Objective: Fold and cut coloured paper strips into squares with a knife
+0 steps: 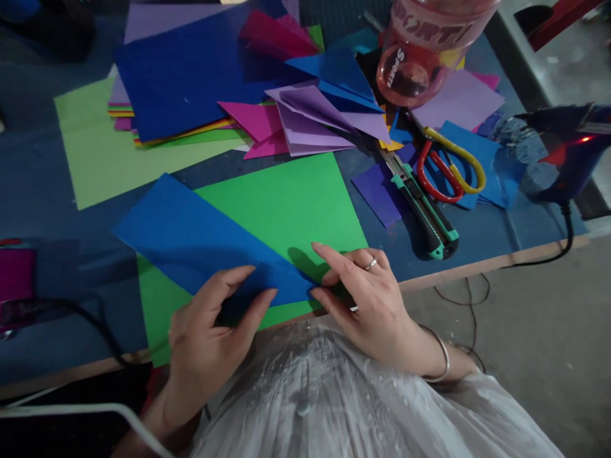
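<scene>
A folded sheet of blue paper (191, 229) lies slantwise over a green sheet (281, 197) at the table's near edge. My left hand (214, 318) is curled at the blue paper's near edge, its thumb and forefinger tips resting on it a little apart. At the narrow right end of the same paper, my right hand (363, 292) has the pointed tip between thumb and fingers, with the forefinger stretched out above. The undersides of the fingers are partly hidden.
Beyond the green sheet lie a dark blue paper stack (191, 76) and folded purple pieces (310, 121). To the right are a utility knife (420, 210) with its blade showing, scissors (453, 165), a pink plastic cup (420, 57) and a glue gun (577, 146) with a cord.
</scene>
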`<state>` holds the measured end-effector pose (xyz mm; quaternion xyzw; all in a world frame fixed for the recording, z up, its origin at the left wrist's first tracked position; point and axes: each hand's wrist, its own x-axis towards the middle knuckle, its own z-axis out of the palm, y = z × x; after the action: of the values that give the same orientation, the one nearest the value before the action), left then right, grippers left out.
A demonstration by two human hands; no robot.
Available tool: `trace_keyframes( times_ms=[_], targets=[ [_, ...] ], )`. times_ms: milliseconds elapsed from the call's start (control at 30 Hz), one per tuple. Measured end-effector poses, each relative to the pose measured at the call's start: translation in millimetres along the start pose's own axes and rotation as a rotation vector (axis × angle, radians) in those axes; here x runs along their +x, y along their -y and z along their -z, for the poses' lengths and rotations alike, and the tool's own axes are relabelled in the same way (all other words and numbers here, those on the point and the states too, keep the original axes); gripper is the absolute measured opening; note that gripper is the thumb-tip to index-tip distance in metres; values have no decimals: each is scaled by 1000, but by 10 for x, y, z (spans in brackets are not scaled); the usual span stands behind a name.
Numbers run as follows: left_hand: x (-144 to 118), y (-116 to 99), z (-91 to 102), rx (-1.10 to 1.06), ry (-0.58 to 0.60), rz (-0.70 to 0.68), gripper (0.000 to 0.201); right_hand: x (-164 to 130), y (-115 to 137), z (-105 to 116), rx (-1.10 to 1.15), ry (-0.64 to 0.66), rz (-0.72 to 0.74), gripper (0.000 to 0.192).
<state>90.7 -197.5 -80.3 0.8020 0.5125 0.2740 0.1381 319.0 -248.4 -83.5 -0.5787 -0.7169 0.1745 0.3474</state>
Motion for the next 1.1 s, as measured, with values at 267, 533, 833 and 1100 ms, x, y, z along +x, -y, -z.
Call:
trace_keyframes(
  times_ms=[267,533,833,1100],
  targets=[
    [57,-59,2,28,57,-12,24,24,14,6,-36,34,-9,50],
    [59,-42,-9,34,66,-27,30,34,-3,-5,-67,68,-12,53],
    [110,-54,-4,39,101,-85,32,31,5,-2,-75,71,-23,61],
    [65,-24,53,-20,293,-486,65,37,5,-4,-88,53,-19,58]
  ],
)
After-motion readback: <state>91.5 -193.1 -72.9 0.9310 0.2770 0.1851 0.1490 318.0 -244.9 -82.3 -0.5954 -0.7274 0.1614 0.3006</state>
